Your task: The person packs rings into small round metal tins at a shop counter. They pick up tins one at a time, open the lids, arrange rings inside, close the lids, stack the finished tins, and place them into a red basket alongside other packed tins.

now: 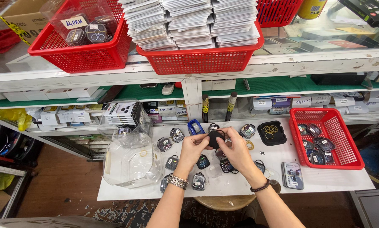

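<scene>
Both hands meet above the middle of a white board (324,179) and pinch one small round black case (215,138) between them. My left hand (193,148), with a metal watch at the wrist, grips its left side. My right hand (236,150), with a dark bead bracelet, grips its right side. Several small clear cases with lens rings (175,135) lie scattered on the board around and under the hands. A black tray with yellow rubber bands (272,133) sits just right of the hands.
A large clear plastic tub (130,158) stands at the board's left end. A red basket (326,137) with more cases sits at the right. Above, a shelf carries red baskets, one stacked with white packets (189,21). A blue tape dispenser (195,127) stands behind the hands.
</scene>
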`<state>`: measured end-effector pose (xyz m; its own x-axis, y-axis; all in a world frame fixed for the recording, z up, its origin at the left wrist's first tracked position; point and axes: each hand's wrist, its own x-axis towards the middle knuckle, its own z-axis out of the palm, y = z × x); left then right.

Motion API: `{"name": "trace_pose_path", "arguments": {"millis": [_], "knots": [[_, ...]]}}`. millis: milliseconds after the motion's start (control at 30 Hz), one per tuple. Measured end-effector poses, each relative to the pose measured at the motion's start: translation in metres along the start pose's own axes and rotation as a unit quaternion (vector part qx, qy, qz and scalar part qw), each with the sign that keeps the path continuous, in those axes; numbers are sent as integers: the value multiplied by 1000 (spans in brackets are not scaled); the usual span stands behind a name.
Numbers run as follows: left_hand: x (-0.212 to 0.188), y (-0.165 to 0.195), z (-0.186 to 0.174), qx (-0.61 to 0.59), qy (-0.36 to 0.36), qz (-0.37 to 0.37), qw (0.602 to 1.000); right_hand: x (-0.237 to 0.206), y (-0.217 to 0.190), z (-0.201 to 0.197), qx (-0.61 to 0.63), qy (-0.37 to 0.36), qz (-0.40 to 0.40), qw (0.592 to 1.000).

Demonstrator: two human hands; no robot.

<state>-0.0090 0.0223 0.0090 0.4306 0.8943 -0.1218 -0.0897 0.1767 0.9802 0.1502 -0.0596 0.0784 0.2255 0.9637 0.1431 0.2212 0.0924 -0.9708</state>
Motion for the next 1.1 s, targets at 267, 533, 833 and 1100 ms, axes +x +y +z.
{"name": "trace_pose_path", "arguments": {"millis": [267, 533, 833, 1100], "knots": [[2, 0, 1, -9, -22, 38, 999, 2, 3, -1, 31, 6, 17, 999], [-3, 17, -3, 114, -59, 21, 991, 0, -4, -5, -62, -12, -32, 997], [-2, 30, -5, 115, -129, 13, 985, 4, -2, -9, -103, 2, -30, 994], [-4, 45, 1, 161, -129, 19, 978, 6, 2, -11, -122, 3, -47, 991]]}}
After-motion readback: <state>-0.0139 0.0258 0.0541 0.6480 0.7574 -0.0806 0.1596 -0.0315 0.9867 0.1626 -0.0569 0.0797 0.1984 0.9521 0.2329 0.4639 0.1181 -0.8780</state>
